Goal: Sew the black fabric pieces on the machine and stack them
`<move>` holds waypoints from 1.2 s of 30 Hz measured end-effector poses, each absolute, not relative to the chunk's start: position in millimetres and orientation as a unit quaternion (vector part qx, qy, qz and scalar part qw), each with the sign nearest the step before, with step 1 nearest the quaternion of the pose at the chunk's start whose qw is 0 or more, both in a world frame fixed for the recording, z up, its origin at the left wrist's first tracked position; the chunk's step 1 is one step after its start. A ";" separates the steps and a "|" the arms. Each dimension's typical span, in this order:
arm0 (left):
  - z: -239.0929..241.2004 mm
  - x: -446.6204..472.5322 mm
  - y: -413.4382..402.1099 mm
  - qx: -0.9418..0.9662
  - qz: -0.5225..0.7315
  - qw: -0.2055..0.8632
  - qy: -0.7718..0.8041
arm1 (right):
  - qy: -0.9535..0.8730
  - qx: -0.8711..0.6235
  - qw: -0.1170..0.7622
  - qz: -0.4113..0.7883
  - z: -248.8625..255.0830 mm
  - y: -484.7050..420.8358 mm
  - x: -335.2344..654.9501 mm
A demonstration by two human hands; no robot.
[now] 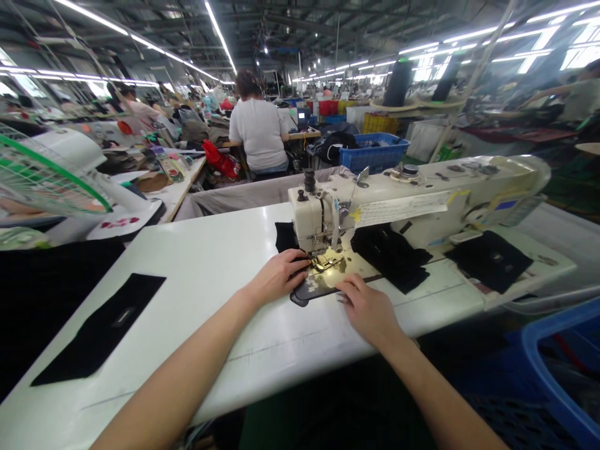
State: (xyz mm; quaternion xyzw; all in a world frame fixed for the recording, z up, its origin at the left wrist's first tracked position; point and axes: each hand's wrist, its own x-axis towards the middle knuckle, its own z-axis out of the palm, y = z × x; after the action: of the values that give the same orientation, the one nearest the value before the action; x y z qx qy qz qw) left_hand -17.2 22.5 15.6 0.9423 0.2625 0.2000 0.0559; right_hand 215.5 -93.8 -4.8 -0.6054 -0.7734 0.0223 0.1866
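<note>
A white sewing machine (398, 194) stands on the pale table, its needle end over a shiny metal plate (316, 289). My left hand (280, 275) is beside the presser foot, its curled fingers on a black cloth piece (285, 236) that shows just behind them. At the front edge of the plate is my right hand (370, 310), thumb and fingers drawn together. A small greyish tip pokes out beneath its fingers, too small to name. Black fabric pieces (391, 253) lie bunched under the machine's arm, right of the needle.
A flat black panel (100, 331) with a small slot-like mark lies at left on the table (210, 250). Another black piece (490, 259) rests at the right end. A blue basket (534, 350) is low right, a fan (51, 169) at left. Ahead, a person (259, 131) sits facing away.
</note>
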 end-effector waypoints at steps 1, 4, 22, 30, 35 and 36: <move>15.8 -17.3 21.8 0.942 0.202 0.057 0.260 | -0.774 -0.605 0.187 0.022 -4.9 -93.9 215.5; 16.2 -17.7 20.4 0.942 0.208 0.055 0.257 | -0.774 -0.604 0.189 0.021 -4.8 -94.1 215.5; 6.3 -17.4 21.7 0.930 0.232 0.056 0.280 | -0.767 -0.606 0.209 -0.004 -7.7 -96.4 211.7; 3.5 -41.2 -11.1 0.926 0.217 0.041 0.308 | -0.618 -0.707 0.324 -0.111 10.2 -91.3 270.9; 6.0 -56.6 -41.5 0.919 0.210 0.052 0.329 | -0.624 -0.740 0.243 -0.059 14.2 -75.8 317.3; 6.5 -57.7 -44.4 0.918 0.211 0.054 0.332 | -0.628 -0.736 0.246 -0.050 12.7 -73.6 322.0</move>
State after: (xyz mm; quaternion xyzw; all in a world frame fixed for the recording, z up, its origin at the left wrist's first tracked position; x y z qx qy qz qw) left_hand -57.7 -44.4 6.5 0.9175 0.3324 0.2115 0.0535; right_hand 322.0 -73.6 12.7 -0.7362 -0.6283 -0.0495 0.2465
